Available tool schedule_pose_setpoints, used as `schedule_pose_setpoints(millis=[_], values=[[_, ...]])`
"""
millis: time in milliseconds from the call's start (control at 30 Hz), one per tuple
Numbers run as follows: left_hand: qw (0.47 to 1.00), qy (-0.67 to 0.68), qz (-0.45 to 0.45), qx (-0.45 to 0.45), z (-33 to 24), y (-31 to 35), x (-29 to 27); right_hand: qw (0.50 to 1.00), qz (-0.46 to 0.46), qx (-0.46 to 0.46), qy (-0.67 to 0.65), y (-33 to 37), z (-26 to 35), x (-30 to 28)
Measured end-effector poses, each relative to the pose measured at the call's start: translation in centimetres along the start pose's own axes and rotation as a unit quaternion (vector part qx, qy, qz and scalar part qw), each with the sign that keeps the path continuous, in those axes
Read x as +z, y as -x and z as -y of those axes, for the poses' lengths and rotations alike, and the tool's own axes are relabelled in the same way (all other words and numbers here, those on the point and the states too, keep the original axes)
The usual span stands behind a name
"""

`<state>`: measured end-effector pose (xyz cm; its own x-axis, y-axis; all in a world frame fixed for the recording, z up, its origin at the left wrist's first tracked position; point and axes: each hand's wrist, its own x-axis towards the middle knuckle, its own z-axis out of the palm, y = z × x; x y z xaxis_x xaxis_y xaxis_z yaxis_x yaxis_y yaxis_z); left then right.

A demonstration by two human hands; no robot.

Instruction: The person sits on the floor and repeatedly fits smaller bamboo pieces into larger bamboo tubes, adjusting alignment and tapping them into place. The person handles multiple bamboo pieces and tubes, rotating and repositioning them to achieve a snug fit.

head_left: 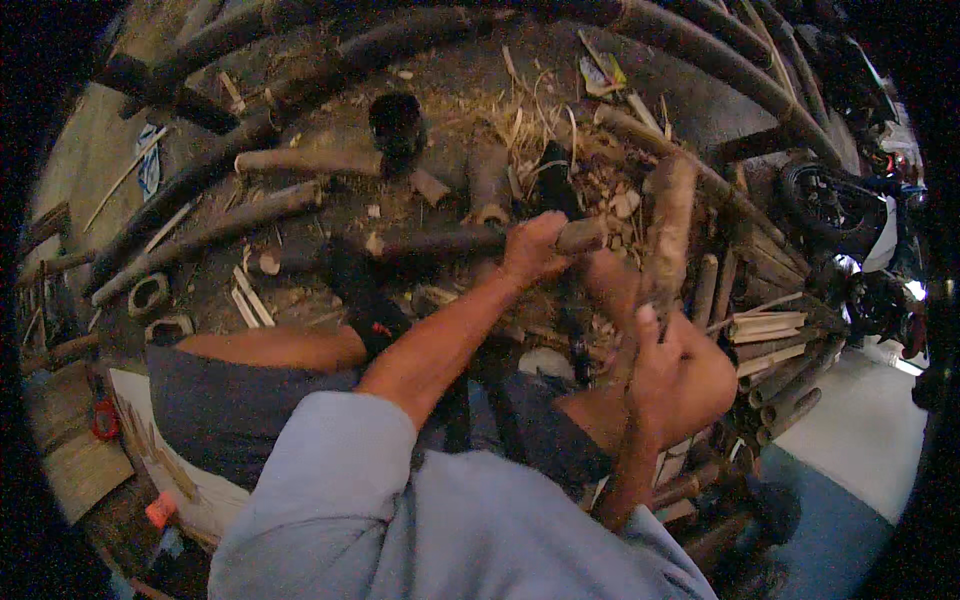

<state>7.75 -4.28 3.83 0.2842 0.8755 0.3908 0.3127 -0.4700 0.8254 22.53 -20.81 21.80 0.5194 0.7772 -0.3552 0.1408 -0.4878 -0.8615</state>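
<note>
Brown wood piece [580, 237]: its blunt end juts just past the left hand [535, 248], at mid-view over the littered ground. Left fingers are wrapped tight around it; whether the dark pole [440, 242] behind that wrist is the same length, cannot tell. Right hand [655, 350] is closed around the lower part of a thick club-like piece [674, 215], upright, blurred, just beside the left hand; a gap shows between the two pieces. Progress (judgement): partway. Pale split strips [768, 328] lie stacked at right and shavings [540, 125] are heaped beyond the hands, so some splitting looks done; the round lengths [790, 408] below the stack look whole, so more could be left. Containers: none identified with certainty. Dark upright object [397, 125], beyond the left hand, too dark to tell whether it is a vessel or what it holds. Two pale open rings [148, 295] lie farther left. Outermost: long pole [700, 55] along the far side, wheel [830, 205] at right.
</note>
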Motion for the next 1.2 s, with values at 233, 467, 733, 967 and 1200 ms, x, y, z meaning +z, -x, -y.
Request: schedule_pose_setpoints(millis=[233,467,733,967,1200], values=[[0.999,-0.023,0.012,-0.043,-0.9,0.4,0.7,0.991,-0.054,0.082,-0.092,1.7,4.0,1.6],[0.996,0.008,-0.047,-0.079,-1.2,0.6,1.5,0.858,-0.157,0.404,0.277,-4.5,-0.7,1.5],[0.828,0.191,-0.441,-0.29,-0.1,-10.2,-7.4,0.987,-0.084,-0.138,-0.017,-1.3,-1.9,0.4],[0.843,0.022,-0.453,-0.289,9.5,-9.6,-21.5,0.994,0.021,-0.017,-0.101,-0.4,1.8,5.4],[0.879,-0.141,-0.35,-0.29,22.6,-7.4,-17.9,0.997,-0.031,-0.06,0.034,-1.8,-1.3,4.5]])
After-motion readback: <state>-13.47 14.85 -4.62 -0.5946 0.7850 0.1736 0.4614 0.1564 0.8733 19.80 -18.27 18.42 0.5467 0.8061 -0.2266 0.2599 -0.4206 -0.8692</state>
